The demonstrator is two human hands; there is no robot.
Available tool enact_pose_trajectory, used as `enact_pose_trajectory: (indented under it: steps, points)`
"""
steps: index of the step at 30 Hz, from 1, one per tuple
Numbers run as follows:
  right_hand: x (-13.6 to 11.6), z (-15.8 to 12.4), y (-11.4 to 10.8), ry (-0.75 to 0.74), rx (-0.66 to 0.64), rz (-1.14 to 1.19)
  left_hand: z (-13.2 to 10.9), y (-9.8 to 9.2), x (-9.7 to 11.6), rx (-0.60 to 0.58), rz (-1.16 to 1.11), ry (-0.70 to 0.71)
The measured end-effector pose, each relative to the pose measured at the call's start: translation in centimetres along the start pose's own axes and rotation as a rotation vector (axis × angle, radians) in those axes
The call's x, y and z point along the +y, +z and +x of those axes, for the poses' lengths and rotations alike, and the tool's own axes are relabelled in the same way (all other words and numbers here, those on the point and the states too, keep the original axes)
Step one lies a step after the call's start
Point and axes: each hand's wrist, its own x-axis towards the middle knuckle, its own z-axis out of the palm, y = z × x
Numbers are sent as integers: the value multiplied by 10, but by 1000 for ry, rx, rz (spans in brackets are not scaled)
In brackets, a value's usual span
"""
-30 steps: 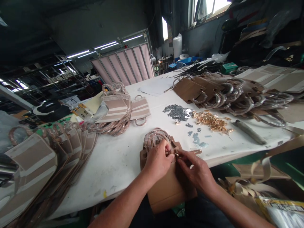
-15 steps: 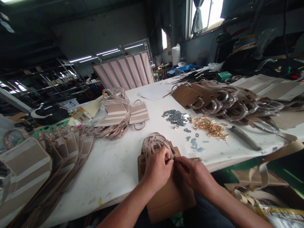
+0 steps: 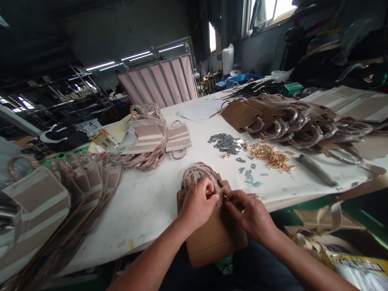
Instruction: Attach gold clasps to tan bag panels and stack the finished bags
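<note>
A brown bag panel [image 3: 216, 238] leans over the table's front edge in front of me, with plastic-wrapped handles [image 3: 198, 171] bunched at its top. My left hand [image 3: 197, 204] is closed beside those handles, pinching a small brown tab [image 3: 222, 192] on the panel. Close by on the right, my right hand [image 3: 253, 212] pinches a small gold metal fitting [image 3: 226, 197] against the tab. Its exact shape is mostly hidden by the fingers. A slim gold piece [image 3: 254, 195] shows just behind the right hand's knuckles.
Silver metal plates [image 3: 227, 143] and gold fittings [image 3: 269, 157] lie in heaps beyond my hands. A grey rod-like roll [image 3: 317, 169] rests to their right. Brown bag pieces [image 3: 266, 117] with wrapped handles are piled back right; beige-striped panels [image 3: 39, 206] stand at left on the white table [image 3: 145, 210].
My right hand has shifted slightly, and the gold fitting and tab now show more clearly between the hands. The left hand keeps its pinch. The camera view has moved a little.
</note>
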Motion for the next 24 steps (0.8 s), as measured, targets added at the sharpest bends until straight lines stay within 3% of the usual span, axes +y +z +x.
enact_pose_trajectory:
  steps: [12, 19, 24]
  points:
    - [0, 5, 5, 6, -18, -106, 7, 2, -15, -51, -125, -9]
    - [5, 5, 6, -75, -53, -253, 6, 3, -19, -60, -147, -40]
    - [2, 5, 5, -13, -65, -175, 2, 3, -13, -70, -187, -34]
